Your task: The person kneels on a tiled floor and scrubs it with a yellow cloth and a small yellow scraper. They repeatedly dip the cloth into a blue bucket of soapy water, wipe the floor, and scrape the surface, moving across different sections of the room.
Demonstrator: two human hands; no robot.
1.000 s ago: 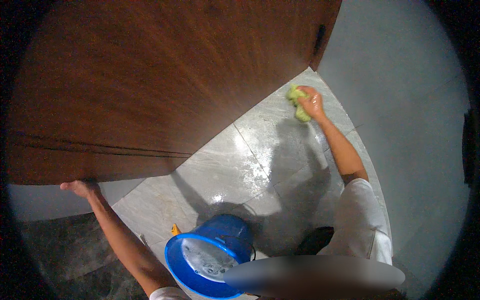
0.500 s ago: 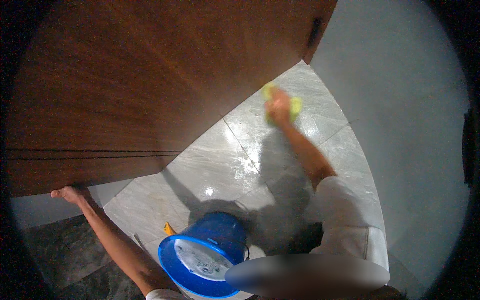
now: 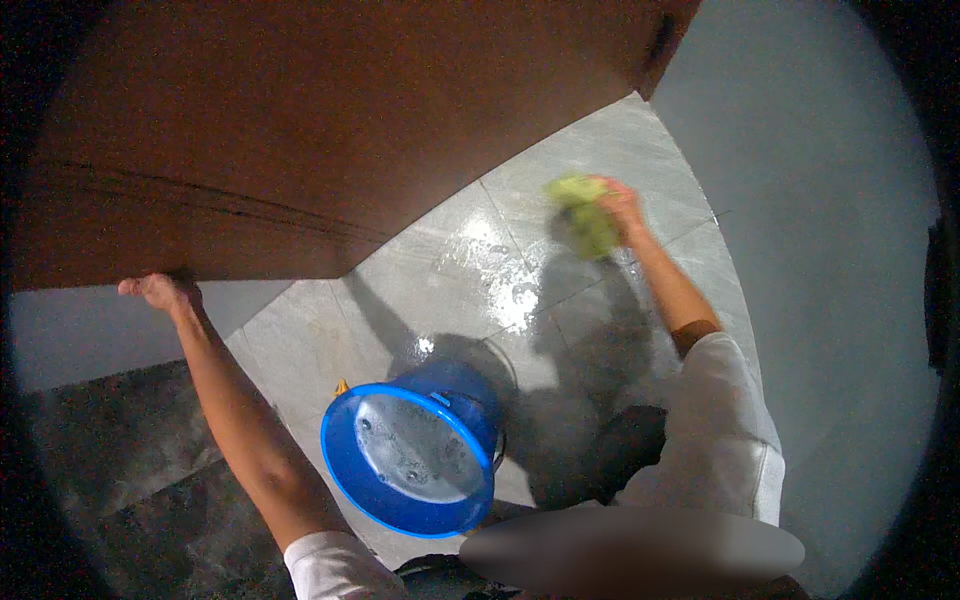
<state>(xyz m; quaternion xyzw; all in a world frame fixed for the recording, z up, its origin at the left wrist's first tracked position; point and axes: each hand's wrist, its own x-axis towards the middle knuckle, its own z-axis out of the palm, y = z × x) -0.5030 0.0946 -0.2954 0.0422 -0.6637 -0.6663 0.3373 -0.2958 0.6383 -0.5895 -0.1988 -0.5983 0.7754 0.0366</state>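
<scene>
My right hand [image 3: 623,208] is closed on a yellow-green cloth [image 3: 597,238], blurred by motion, low over the wet grey floor tiles. My left hand [image 3: 165,293] grips the lower edge of a brown wooden panel [image 3: 300,120], with some of its fingers hidden there. Between my arms stands a blue bucket [image 3: 340,470], its mouth toward me, holding water topped with white suds [image 3: 420,455].
Pale grey tiles [image 3: 460,290] shine with water. A plain grey wall [image 3: 810,250] bounds them on the right. Darker tiles [image 3: 150,470] lie at the lower left. Something small and yellow [image 3: 342,386] shows behind the bucket's rim.
My right hand has swept the cloth to the right, and the cloth now trails to the hand's left. The view has shifted; my left hand stays at the panel's edge.
</scene>
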